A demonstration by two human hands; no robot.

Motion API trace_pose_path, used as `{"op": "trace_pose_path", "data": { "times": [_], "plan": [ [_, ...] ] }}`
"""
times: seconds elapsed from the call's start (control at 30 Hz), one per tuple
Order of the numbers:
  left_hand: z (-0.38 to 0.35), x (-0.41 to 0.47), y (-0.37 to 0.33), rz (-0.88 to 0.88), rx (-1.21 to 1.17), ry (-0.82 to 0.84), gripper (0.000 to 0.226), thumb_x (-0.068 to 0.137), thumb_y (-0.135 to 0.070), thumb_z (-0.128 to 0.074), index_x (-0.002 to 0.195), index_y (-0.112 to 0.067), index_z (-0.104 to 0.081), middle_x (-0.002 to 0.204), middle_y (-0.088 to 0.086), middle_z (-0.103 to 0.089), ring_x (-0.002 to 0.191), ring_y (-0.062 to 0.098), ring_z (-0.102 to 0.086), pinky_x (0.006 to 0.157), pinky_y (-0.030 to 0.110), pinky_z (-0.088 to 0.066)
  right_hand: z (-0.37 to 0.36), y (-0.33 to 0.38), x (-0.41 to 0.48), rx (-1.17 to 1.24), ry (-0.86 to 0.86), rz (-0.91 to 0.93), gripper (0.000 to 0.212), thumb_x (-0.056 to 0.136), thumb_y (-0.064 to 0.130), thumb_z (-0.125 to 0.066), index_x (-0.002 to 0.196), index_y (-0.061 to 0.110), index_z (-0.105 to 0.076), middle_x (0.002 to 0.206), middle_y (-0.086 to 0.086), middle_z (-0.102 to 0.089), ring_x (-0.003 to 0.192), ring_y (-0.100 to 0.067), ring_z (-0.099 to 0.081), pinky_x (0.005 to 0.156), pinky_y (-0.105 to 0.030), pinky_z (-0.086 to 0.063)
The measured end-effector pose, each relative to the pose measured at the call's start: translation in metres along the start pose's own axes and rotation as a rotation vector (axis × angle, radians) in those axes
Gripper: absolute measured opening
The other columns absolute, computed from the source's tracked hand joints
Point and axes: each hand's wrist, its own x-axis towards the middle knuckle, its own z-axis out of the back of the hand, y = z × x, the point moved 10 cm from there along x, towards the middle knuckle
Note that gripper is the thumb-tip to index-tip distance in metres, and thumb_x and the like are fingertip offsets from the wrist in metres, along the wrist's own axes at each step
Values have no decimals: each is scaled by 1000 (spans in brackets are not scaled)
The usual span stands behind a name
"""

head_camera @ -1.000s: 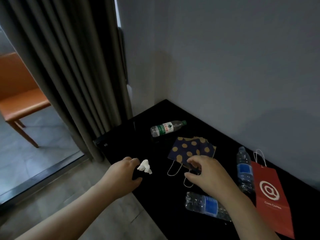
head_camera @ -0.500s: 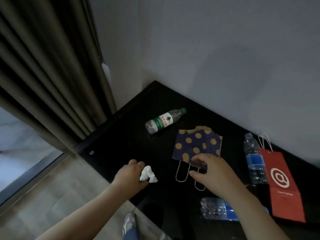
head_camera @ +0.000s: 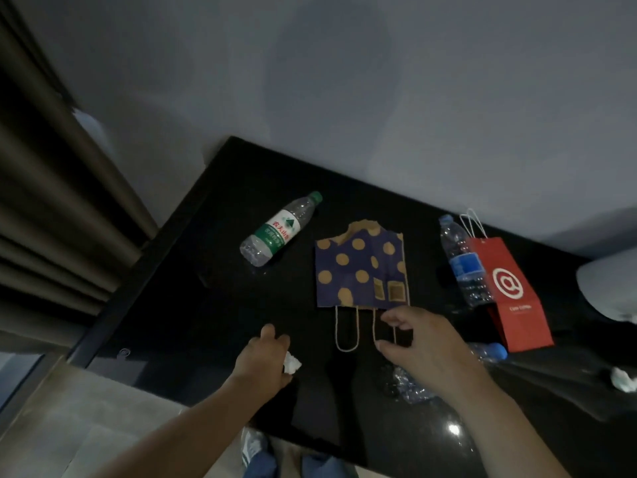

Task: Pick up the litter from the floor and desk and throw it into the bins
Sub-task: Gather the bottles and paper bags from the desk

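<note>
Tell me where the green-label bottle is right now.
In the head view, the green-label bottle lies on its side on the left part of the desk, just left of the dotted bag, with its cap towards the wall.

My left hand (head_camera: 263, 357), at 7 o'clock, grips a tissue (head_camera: 292, 363). My right hand (head_camera: 425, 343), at 5 o'clock: palm down, thumb and forefinger apart.

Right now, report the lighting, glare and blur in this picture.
Head view: dim overall, the black desk swallows detail; one small bright glare spot sits on its near right part; the curtain at left is smeared by blur; the green-label bottle is fairly sharp; a soft round shadow lies on the wall.
</note>
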Motion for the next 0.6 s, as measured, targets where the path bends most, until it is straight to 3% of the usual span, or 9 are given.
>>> {"op": "trace_pose_path", "data": {
  "times": [0.17,0.4,0.53,0.6],
  "plan": [
    [1,24,-3,-24,-64,11,31,88,-25,-61,115,-14,-54,121,5,-40,96,19,-57,82,26,-49,7,-23,-3,6,-17,-59,41,79,36,-73,118,30,-62,112,14,-60,103,1,-53,88,-19,-43],
    [45,58,-17,46,-176,-136,34,83,-26,-67,111,-12,-57,116,8,-43,89,19,-59,79,25,-50,28,-41,15,36,-14,-29,36,80,33,-73,115,30,-62,104,18,-57,101,2,-54,81,-15,-39],
    [70,78,-31,77,-232,-226,38,81,-29,-70,110,-10,-56,116,9,-44,86,18,-56,76,23,-46,50,-53,32,48,-25,25,28,80,30,-73,89,50,-55,89,31,-52,88,10,-52,73,-8,-36],
    [75,90,-47,75,-280,-244,41,80,-33,-71,111,-10,-55,115,8,-44,87,17,-53,75,22,-43,60,-73,43,32,-41,1,26,80,31,-73,102,40,-62,96,26,-54,93,4,-53,79,-14,-40]
  ]
}}
